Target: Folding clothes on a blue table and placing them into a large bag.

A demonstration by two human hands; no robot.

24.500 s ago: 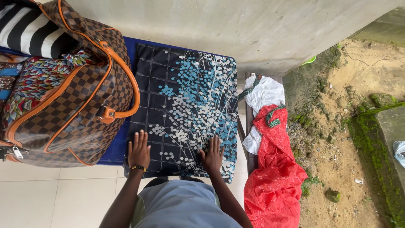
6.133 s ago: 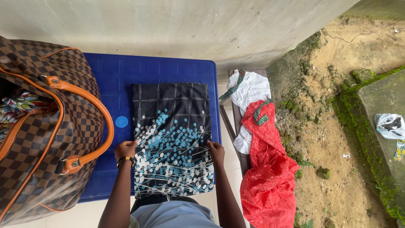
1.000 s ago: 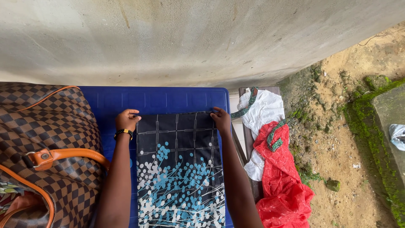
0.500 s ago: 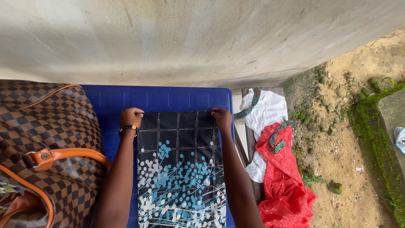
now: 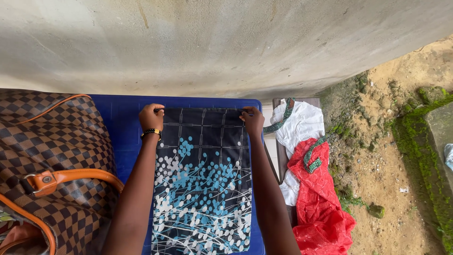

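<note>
Pinching the far corners of the folded floral cloth (image 5: 203, 179), left hand (image 5: 152, 116) at 11 o'clock, right hand (image 5: 253, 120) at 1; its long axis runs toward the person along the blue desk (image 5: 123, 127).

The folded cloth (image 5: 202, 179) is black with a thin grey grid and sprays of blue and white dots on white stems. The worktop (image 5: 125, 137) beneath is bright blue. At its left edge sits a brown checkered bag (image 5: 52, 156) with orange trim. Beyond the right edge lie a white garment (image 5: 302, 125) and a red one (image 5: 321, 198), both green-trimmed.
</note>
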